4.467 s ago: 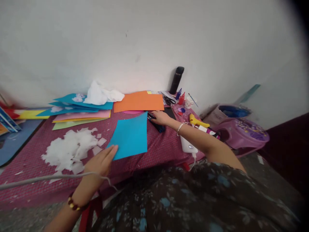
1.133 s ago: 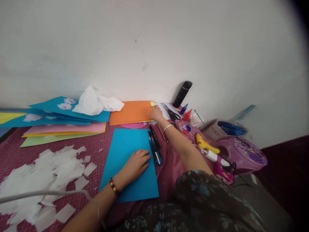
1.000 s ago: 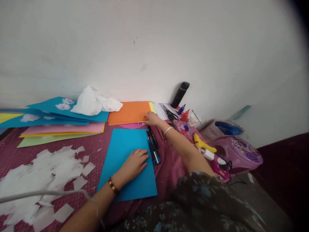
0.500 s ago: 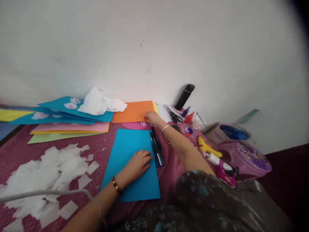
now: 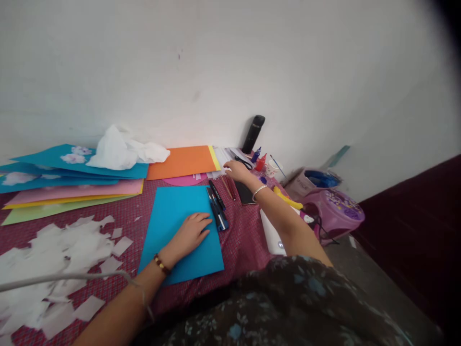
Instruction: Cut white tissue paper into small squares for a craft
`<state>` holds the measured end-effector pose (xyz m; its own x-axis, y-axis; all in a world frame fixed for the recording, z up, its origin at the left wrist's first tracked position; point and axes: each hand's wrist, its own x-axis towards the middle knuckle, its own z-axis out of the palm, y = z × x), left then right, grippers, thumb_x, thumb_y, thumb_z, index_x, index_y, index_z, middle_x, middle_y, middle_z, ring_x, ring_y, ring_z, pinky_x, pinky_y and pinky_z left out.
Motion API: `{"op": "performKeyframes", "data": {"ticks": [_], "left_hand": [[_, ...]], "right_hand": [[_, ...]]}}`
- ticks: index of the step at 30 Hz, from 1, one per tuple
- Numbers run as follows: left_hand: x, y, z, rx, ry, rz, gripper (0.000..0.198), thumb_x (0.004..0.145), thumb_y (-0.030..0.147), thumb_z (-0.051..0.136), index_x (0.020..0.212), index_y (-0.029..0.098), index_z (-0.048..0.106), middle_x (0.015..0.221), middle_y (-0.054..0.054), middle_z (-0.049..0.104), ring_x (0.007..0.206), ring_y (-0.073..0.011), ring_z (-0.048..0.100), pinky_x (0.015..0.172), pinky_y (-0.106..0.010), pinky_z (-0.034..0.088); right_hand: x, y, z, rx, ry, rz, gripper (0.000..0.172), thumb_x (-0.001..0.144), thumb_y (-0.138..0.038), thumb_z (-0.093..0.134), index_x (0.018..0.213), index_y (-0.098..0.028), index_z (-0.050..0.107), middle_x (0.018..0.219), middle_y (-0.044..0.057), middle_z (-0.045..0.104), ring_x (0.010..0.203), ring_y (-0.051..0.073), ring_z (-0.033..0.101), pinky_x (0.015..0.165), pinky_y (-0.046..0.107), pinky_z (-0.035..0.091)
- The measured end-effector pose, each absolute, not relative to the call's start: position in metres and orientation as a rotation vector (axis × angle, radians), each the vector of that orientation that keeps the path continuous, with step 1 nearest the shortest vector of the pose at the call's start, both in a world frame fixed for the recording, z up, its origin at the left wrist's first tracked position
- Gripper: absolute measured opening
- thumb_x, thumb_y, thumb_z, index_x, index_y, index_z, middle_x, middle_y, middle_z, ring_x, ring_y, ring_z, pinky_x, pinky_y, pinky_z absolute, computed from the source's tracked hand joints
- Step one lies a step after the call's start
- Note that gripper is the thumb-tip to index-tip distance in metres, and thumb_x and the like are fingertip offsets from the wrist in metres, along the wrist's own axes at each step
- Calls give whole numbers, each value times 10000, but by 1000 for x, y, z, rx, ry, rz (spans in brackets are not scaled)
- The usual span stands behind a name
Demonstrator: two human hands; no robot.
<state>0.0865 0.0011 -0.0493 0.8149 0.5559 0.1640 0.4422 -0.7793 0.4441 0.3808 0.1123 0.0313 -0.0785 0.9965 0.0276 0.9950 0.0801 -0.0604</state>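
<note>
My left hand (image 5: 190,233) lies flat, fingers stretched out, on a blue sheet of paper (image 5: 173,199). Just right of the sheet are a dark stapler-like tool (image 5: 219,215) and a black pen (image 5: 217,194). My right hand (image 5: 238,172) reaches over the far side of the table, its fingers loosely bent and apart, with nothing visible in them. Close around it are black-handled scissors (image 5: 245,162), a few pencils (image 5: 228,187), a dark flat notebook-like object (image 5: 247,193) and white paper strips (image 5: 221,156). An orange sheet (image 5: 180,161) lies to its left.
White paper squares (image 5: 79,254) are heaped at left, below stacked coloured sheets (image 5: 72,187) topped by crumpled white tissue (image 5: 115,149). A black bottle (image 5: 254,133), red glue bottle (image 5: 261,162) and paper cup (image 5: 273,167) stand by the wall. A cable (image 5: 72,277) crosses the lower left.
My right hand has left the orange sheet and moved right, toward the scissors and pencils. My left hand stays on the blue sheet. The view has turned right.
</note>
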Motion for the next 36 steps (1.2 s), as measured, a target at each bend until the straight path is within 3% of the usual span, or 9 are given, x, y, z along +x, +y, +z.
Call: {"op": "performKeyframes", "data": {"ticks": [5,10,16,18,27,36], "left_hand": [[86,3,-50,2629,736,413,336,965,259,539,1274,190,653,1390,-121,608,1267,-268,545,1107,-480,421],[85,5,-50,2654,708,434,341,968,271,530,1268,176,662,1375,-138,618,1262,-271,551,1102,-485,427],[85,6,-49,2699,702,421,348,962,264,529,1274,181,658,1358,-142,629,1251,-260,562,1085,-487,443],[85,6,-50,2708,703,421,349,960,267,531,1274,184,658,1363,-140,627,1253,-260,561,1086,-486,444],[85,9,-53,2721,699,392,361,975,295,508,1280,165,651,1397,-137,603,1293,-261,533,1131,-480,396],[88,3,-45,2683,731,396,328,960,259,531,1240,166,675,1353,-132,631,1257,-269,553,1106,-466,420]], "right_hand": [[395,72,33,-2171,-2201,107,330,949,-194,503,1217,-133,685,1177,117,735,1052,213,674,906,257,465],[369,49,26,-2202,-2177,115,268,961,-221,511,1131,-151,705,1151,132,745,1053,227,690,908,269,481],[327,48,-1,-2285,-2026,77,403,985,-204,461,1373,-120,529,1267,249,660,1144,312,673,915,391,520],[319,52,-9,-2310,-1967,94,443,994,-175,416,1434,-145,454,1323,251,624,1173,306,664,919,406,526],[306,52,-18,-2389,-1645,336,514,979,-267,470,1445,-75,369,1217,267,683,1142,313,692,916,392,529],[302,27,-27,-2338,-1394,401,560,971,-200,321,1526,-135,291,1246,199,697,1133,283,698,899,368,523]]}}
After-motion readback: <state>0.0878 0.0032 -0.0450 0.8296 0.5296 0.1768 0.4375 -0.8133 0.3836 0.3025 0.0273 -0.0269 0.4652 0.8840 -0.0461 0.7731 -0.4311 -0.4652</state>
